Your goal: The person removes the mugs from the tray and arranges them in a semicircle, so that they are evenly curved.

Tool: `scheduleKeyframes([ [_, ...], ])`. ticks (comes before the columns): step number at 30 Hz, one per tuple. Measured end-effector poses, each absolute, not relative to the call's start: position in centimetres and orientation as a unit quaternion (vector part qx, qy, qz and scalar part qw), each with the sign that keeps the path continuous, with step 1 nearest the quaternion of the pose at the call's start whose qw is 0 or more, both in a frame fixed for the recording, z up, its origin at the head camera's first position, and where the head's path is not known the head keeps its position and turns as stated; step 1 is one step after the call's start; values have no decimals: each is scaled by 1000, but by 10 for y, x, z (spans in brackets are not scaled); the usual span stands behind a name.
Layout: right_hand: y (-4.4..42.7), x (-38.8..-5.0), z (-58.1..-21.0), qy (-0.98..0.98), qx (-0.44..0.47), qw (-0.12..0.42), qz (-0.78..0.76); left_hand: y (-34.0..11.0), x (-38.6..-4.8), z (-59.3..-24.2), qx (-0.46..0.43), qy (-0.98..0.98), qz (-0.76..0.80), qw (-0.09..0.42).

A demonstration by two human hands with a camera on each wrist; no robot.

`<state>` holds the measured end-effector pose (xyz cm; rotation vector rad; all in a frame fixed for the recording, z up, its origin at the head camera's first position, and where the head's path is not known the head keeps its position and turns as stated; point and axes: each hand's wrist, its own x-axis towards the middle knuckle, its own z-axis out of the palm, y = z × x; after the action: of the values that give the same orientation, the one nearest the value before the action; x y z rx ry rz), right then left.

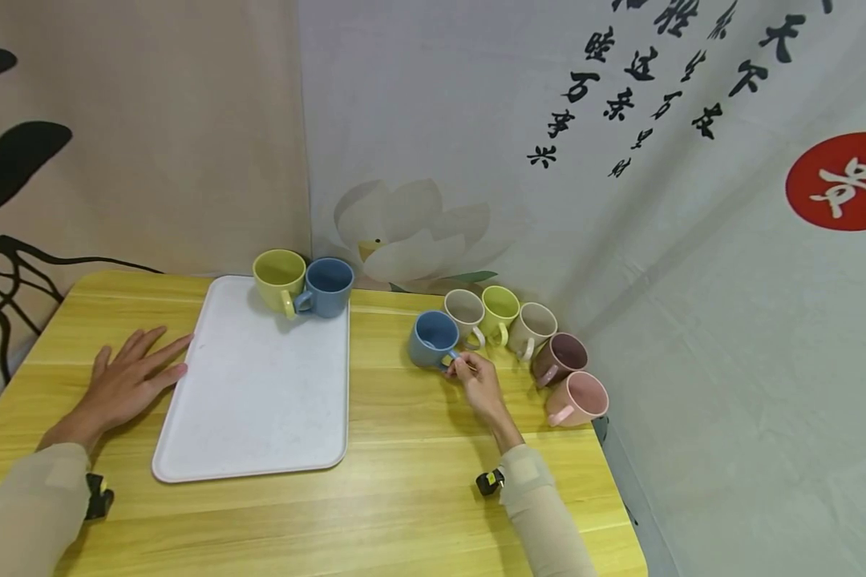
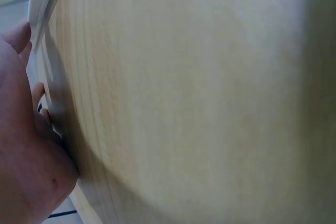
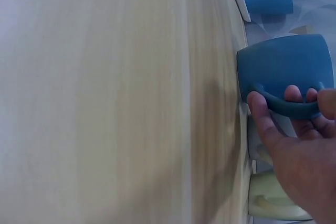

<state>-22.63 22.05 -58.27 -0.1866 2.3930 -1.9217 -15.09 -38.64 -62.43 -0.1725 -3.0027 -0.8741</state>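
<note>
My right hand [image 1: 479,386] grips the handle of a blue mug [image 1: 426,353], the leftmost of the mugs on the right side of the table. Close up in the right wrist view, fingers curl through the handle of that blue mug [image 3: 286,66]. Left of the tray, my left hand [image 1: 126,381] lies with its fingers spread, the fingertips touching the edge of the white tray [image 1: 260,409]. A yellow mug [image 1: 277,276] and a second blue mug [image 1: 329,287] stand side by side at the tray's far end, handles toward me.
Behind and right of the held mug, a curved row follows the table's edge: a beige mug [image 1: 462,308], a yellow-green mug [image 1: 500,308], another beige mug [image 1: 534,324], a maroon mug [image 1: 561,357] and a pink mug [image 1: 579,398]. A printed curtain [image 1: 433,120] hangs behind the wooden table [image 1: 404,497].
</note>
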Motion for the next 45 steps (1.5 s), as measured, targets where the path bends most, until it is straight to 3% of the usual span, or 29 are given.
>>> scheduleKeyframes([
  [31,237,-227,-580,779,-85,42,-620,-387,-151,-626,-54,-959,-279,3],
  [45,238,-223,-584,815,-74,11,-574,-388,-151,-625,-55,-958,-283,0],
])
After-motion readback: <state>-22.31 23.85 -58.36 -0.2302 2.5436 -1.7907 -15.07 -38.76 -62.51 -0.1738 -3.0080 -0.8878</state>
